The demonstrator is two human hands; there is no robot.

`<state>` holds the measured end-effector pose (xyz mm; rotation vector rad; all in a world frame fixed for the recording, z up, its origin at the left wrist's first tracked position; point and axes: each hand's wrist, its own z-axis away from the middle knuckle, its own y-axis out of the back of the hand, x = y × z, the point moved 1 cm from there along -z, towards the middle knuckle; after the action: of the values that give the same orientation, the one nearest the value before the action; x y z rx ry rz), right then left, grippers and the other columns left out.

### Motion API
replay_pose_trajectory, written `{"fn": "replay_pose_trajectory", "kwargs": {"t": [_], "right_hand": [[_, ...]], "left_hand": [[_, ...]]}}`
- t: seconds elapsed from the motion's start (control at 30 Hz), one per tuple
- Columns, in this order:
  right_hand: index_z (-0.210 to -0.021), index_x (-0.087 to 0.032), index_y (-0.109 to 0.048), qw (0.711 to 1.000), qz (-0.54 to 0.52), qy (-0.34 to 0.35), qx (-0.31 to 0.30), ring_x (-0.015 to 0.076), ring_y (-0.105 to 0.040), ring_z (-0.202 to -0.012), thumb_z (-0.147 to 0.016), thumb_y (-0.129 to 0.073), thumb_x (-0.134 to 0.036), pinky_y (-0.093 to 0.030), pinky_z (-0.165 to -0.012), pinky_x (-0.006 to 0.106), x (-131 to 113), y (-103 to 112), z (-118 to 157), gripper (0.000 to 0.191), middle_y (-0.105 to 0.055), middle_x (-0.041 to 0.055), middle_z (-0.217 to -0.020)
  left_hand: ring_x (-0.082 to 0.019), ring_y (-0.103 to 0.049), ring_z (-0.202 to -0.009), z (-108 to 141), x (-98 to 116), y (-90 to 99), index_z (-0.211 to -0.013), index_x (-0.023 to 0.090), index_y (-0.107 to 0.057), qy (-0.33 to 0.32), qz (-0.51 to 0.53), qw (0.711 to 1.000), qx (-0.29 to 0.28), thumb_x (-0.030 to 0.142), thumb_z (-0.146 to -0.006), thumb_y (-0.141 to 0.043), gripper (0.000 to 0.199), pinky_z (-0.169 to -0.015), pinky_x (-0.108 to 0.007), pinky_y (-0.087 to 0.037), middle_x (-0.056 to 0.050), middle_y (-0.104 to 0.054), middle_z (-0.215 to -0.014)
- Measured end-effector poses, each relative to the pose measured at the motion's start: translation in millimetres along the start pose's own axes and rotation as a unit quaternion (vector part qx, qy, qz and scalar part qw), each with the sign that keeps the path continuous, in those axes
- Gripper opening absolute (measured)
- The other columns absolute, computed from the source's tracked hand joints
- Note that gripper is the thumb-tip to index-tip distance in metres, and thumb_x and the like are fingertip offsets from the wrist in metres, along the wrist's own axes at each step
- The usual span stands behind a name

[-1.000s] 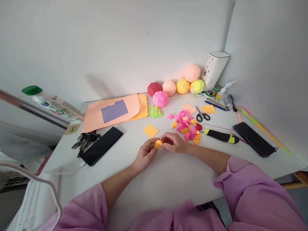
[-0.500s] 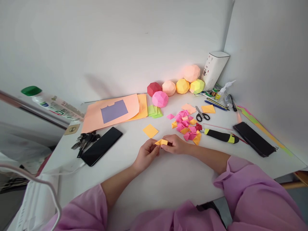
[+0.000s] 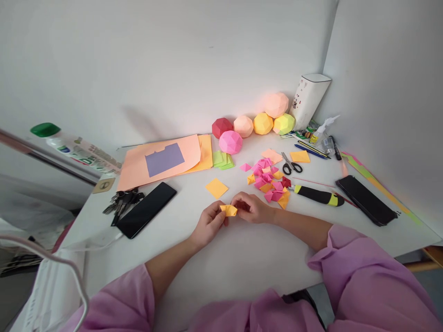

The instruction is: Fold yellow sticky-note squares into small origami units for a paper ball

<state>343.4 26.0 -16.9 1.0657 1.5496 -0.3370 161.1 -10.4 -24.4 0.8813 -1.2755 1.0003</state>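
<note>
Between my hands is a small folded orange paper [image 3: 229, 210]. My left hand [image 3: 209, 222] pinches its left end between thumb and fingers. Curled fingers of my right hand [image 3: 251, 208] meet at the paper's right end; whether they grip it is hard to see. Just beyond my hands, a flat orange paper square [image 3: 217, 188] lies on the white table [image 3: 228, 276]. A pile of folded pink, orange and red paper pieces [image 3: 268, 177] sits beyond my right hand.
Several faceted paper balls [image 3: 243, 126] stand by the wall. Scissors [image 3: 291, 165], a black-and-yellow cutter [image 3: 318, 195] and a black case [image 3: 366, 200] are on the right. At left are a phone [image 3: 147, 210], keys [image 3: 123, 203] and peach paper sheets [image 3: 131, 168].
The folded orange paper has turned in my left fingers and shows a different side. My right fingers have shifted, with the thumb no longer lying across the paper's front.
</note>
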Motion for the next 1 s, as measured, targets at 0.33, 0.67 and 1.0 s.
{"fn": "replay_pose_trajectory", "kwargs": {"t": [0.33,0.67,1.0], "right_hand": [[-0.082,-0.019,-0.056,0.984,0.107,0.144,0.010,0.0101,-0.047,-0.060,-0.086,-0.051,-0.016,-0.042,-0.056,0.022,7.1,-2.5,1.0,0.007,-0.054,0.0017,-0.073],[-0.080,-0.018,-0.059,0.992,0.097,0.076,0.039,0.0111,-0.049,-0.060,-0.087,-0.053,-0.025,-0.044,-0.056,0.024,3.4,-2.0,-0.9,0.012,-0.056,0.0030,-0.073],[-0.074,-0.014,-0.061,0.991,-0.074,-0.086,0.067,0.0098,-0.055,-0.052,-0.077,-0.064,-0.032,-0.046,-0.049,0.024,0.1,0.4,-2.5,0.018,-0.061,0.0019,-0.071]], "left_hand": [[-0.008,-0.045,-0.044,-2.6,-0.6,-3.6,-0.075,0.019,-0.048,0.051,0.005,0.996,0.078,0.051,-0.083,-0.053,0.034,-0.045,-0.020,-0.033,0.006,-0.052,-0.052],[-0.011,-0.055,-0.051,-2.8,5.0,-5.1,-0.092,0.017,-0.055,0.031,0.008,0.999,0.035,0.049,-0.086,-0.051,0.033,-0.046,-0.022,-0.035,-0.001,-0.064,-0.066],[-0.011,-0.056,-0.054,-1.7,4.2,-6.3,-0.083,0.016,-0.055,0.028,-0.047,0.998,0.022,0.049,-0.087,-0.048,0.034,-0.047,-0.022,-0.038,-0.004,-0.066,-0.075]]}}
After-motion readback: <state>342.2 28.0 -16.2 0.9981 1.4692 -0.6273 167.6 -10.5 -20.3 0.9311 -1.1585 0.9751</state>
